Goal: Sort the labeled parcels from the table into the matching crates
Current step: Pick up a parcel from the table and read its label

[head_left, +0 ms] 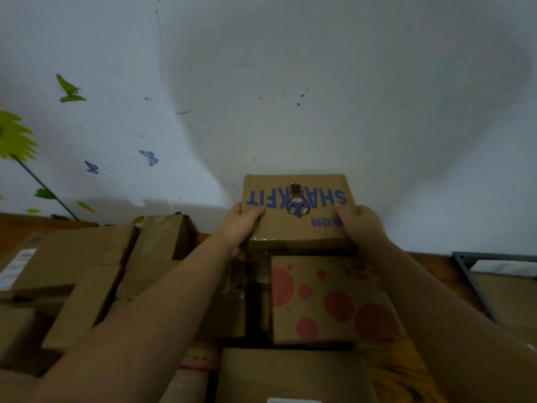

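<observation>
Surveying the crowded table (29,225), you have the dark crate (494,255) at its right end, nearer your right arm. The blue-printed parcel (296,210) is at the far edge by the wall, long axis side to side, directly between your hands. Left hand (244,222) and right hand (360,225) each grip a short end, thumbs on top.

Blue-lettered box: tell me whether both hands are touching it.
Touching. The head view shows the left hand and the right hand gripping opposite sides of the blue-lettered box, thumbs lying on its top face.
</observation>
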`<action>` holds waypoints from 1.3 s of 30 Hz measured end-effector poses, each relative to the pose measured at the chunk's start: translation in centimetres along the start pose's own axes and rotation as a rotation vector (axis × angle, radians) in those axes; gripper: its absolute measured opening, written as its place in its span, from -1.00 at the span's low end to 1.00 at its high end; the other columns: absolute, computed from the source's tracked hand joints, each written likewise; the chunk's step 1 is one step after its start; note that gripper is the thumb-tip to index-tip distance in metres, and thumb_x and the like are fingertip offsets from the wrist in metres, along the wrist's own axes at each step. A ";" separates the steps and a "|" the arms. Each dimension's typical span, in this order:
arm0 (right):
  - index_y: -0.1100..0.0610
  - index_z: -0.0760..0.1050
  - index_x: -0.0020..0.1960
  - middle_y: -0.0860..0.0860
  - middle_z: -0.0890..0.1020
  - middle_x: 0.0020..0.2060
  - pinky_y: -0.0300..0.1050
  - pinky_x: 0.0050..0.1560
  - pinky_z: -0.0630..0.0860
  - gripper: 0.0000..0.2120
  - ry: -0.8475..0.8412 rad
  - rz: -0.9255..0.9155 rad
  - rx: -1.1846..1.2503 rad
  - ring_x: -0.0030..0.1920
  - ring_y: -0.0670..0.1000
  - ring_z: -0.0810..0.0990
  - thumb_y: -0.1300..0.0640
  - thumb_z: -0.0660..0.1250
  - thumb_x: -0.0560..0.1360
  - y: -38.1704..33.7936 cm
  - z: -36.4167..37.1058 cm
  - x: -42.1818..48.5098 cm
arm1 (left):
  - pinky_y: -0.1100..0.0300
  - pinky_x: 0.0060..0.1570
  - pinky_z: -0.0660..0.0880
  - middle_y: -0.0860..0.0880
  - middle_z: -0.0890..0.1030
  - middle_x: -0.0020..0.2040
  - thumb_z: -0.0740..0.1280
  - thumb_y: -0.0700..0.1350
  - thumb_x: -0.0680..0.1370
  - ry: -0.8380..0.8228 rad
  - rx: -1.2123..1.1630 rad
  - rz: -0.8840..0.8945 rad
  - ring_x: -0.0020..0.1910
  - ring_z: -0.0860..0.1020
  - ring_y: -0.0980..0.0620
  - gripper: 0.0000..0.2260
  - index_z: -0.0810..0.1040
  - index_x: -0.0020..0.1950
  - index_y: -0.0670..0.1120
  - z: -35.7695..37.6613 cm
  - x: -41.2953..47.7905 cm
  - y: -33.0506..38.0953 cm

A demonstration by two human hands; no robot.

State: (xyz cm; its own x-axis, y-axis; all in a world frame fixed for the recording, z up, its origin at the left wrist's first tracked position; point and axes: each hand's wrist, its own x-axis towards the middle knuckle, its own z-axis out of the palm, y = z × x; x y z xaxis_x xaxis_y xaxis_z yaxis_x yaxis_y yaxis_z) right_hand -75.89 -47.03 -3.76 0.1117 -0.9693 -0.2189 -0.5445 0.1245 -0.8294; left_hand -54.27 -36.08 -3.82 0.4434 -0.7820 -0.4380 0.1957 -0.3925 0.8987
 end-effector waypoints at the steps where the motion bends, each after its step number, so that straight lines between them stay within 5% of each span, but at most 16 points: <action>1: 0.16 0.50 0.20 -0.03 0.59 -0.15 -0.06 -0.10 0.49 -0.66 0.012 -0.020 0.016 -0.18 -0.04 0.56 -0.11 0.28 0.66 -0.5 0.0 -0.4 | 0.13 -0.19 0.56 -0.08 0.65 0.15 0.34 -0.01 0.65 0.003 -0.017 0.015 0.01 0.65 -0.03 -0.68 0.44 0.38 -0.04 -0.3 -0.1 0.3; 6: 0.12 0.50 0.21 -0.03 0.66 -0.10 -0.15 -0.27 0.51 -0.71 0.060 -0.114 0.123 -0.15 -0.04 0.65 -0.08 0.29 0.66 -4.2 -0.7 -3.5 | 0.18 -0.27 0.57 -0.05 0.67 0.09 0.32 -0.03 0.66 -0.035 -0.091 0.103 -0.05 0.67 0.01 -0.74 0.46 0.34 -0.02 -2.5 -1.7 2.2; 12: 0.10 0.53 0.23 0.00 0.69 -0.02 -0.04 -0.05 0.60 -0.69 0.229 -0.277 0.084 -0.04 0.02 0.67 -0.09 0.30 0.64 -10.2 -1.8 -9.7 | 0.06 0.01 0.63 -0.07 0.67 0.20 0.33 -0.05 0.66 -0.150 -0.240 0.239 0.10 0.68 -0.06 -0.65 0.43 0.44 -0.03 -6.0 -4.7 4.5; 21: 0.07 0.52 0.23 -0.05 0.67 0.02 -0.12 -0.06 0.57 -0.71 0.413 -0.434 0.135 0.01 -0.05 0.65 -0.11 0.28 0.66 -14.5 1.6 -19.8 | 0.01 0.03 0.65 -0.04 0.70 0.18 0.32 -0.06 0.66 -0.268 -0.309 0.442 0.09 0.70 -0.03 -0.70 0.47 0.41 0.03 -13.4 -9.5 7.1; 26: 0.10 0.44 0.37 0.02 0.64 0.17 -0.07 0.01 0.60 -0.59 0.366 -0.430 0.226 0.07 -0.01 0.66 -0.12 0.30 0.65 -16.1 4.2 -22.0 | 0.12 -0.02 0.65 0.04 0.69 0.16 0.33 -0.01 0.66 -0.209 -0.270 0.535 0.08 0.69 0.06 -0.70 0.49 0.40 0.07 -17.6 -11.6 7.9; 30: -0.01 0.24 0.34 0.01 0.61 0.08 0.00 -0.05 0.65 -0.56 0.189 -0.332 0.393 0.01 0.02 0.68 -0.18 0.32 0.62 -17.6 5.5 -23.1 | 0.10 0.00 0.66 0.07 0.70 0.14 0.34 0.01 0.65 -0.145 -0.220 0.623 0.06 0.70 0.09 -0.72 0.52 0.36 0.10 -20.2 -12.9 8.3; 34: 0.05 0.24 0.52 0.03 0.63 0.22 0.20 0.17 0.64 -0.39 0.162 -0.351 0.406 0.12 0.08 0.69 -0.20 0.35 0.60 -17.2 7.0 -23.4 | 0.23 -0.11 0.64 0.13 0.70 0.06 0.33 -0.01 0.66 -0.049 -0.153 0.678 -0.02 0.69 0.18 -0.81 0.53 0.28 0.13 -21.6 -14.1 7.6; 39: -0.02 0.48 0.29 -0.03 0.70 0.09 -0.04 0.01 0.65 -0.74 0.116 -0.433 0.419 0.02 -0.03 0.70 -0.08 0.32 0.65 -15.4 8.4 -23.4 | 0.16 -0.08 0.56 0.05 0.62 0.13 0.37 0.02 0.63 0.087 -0.013 0.643 0.05 0.63 0.05 -0.67 0.43 0.35 0.00 -22.3 -15.0 6.7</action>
State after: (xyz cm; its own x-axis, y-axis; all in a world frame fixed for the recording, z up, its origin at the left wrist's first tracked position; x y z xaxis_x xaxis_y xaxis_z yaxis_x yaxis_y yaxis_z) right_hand -63.14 -24.47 9.78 0.1456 -0.9643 0.2213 -0.0937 -0.2361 -0.9672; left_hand -40.15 -16.14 9.21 0.5449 -0.8165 0.1908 -0.1221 0.1479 0.9814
